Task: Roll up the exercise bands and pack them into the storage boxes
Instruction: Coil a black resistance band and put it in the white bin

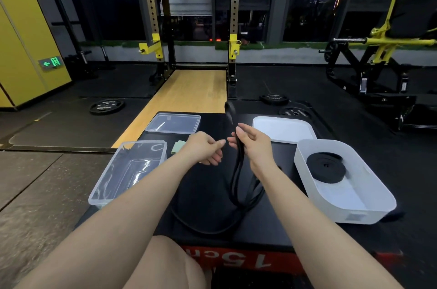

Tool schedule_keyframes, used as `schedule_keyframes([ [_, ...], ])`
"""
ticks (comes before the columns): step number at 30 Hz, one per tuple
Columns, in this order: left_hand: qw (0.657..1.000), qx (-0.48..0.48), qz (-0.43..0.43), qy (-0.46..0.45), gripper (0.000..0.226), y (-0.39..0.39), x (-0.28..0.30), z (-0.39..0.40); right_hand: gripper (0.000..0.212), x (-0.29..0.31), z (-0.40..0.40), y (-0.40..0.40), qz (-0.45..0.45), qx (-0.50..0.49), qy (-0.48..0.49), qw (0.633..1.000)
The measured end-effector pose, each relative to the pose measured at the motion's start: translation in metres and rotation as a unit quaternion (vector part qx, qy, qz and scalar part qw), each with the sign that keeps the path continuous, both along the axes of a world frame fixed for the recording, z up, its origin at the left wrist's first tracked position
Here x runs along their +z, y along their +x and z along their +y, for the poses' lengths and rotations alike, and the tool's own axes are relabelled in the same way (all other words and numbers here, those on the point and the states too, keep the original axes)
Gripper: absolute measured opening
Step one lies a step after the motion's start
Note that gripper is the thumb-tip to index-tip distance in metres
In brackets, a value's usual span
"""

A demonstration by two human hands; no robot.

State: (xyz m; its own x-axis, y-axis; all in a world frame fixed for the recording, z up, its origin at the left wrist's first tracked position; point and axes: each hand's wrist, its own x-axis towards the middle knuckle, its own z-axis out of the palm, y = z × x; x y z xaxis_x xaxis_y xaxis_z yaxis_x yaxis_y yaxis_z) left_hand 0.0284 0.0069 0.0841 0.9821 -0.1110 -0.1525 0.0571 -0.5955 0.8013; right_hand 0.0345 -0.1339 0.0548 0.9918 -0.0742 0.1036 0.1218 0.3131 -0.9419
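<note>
Right hand (254,146) grips the black band (237,170) in curled fingers, loops trailing onto the black platform (208,194); left hand (204,148) hovers beside it, fingers loosely curled, empty. Best now — find one end, roll tight and flat — clear box (106,194) waits left.

Head camera, wide-angle, looks forward-down, close over black platform (208,194).

Black bands (238,170) — white box (369,208), clear box (104,194), pale-green band (177,146).
</note>
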Motion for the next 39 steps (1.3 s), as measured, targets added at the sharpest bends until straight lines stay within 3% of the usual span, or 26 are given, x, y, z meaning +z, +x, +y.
schedule_keyframes([
  [4, 0.977, 0.009, -0.046, -0.209, 0.031, -0.002, 0.015, -0.004, 0.023, 0.005, 0.003, -0.006, -0.021, -0.015, -0.025, 0.999],
  [7, 0.951, 0.038, -0.046, -0.304, 0.041, -0.006, 0.023, -0.015, 0.02, 0.012, 0.005, -0.011, -0.04, -0.027, -0.023, 0.999],
  [10, 0.917, 0.069, -0.059, -0.389, 0.038, -0.01, 0.034, -0.022, 0.012, 0.023, 0.004, -0.02, -0.064, -0.028, -0.009, 0.998],
  [20, 0.903, 0.06, -0.176, -0.386, 0.032, -0.035, 0.084, -0.036, 0.011, 0.074, 0.001, -0.049, -0.124, -0.064, 0.002, 0.99],
  [39, 0.859, 0.012, -0.296, -0.416, 0.025, -0.132, 0.202, -0.035, 0.007, 0.198, 0.002, -0.139, -0.252, -0.06, -0.007, 0.966],
])
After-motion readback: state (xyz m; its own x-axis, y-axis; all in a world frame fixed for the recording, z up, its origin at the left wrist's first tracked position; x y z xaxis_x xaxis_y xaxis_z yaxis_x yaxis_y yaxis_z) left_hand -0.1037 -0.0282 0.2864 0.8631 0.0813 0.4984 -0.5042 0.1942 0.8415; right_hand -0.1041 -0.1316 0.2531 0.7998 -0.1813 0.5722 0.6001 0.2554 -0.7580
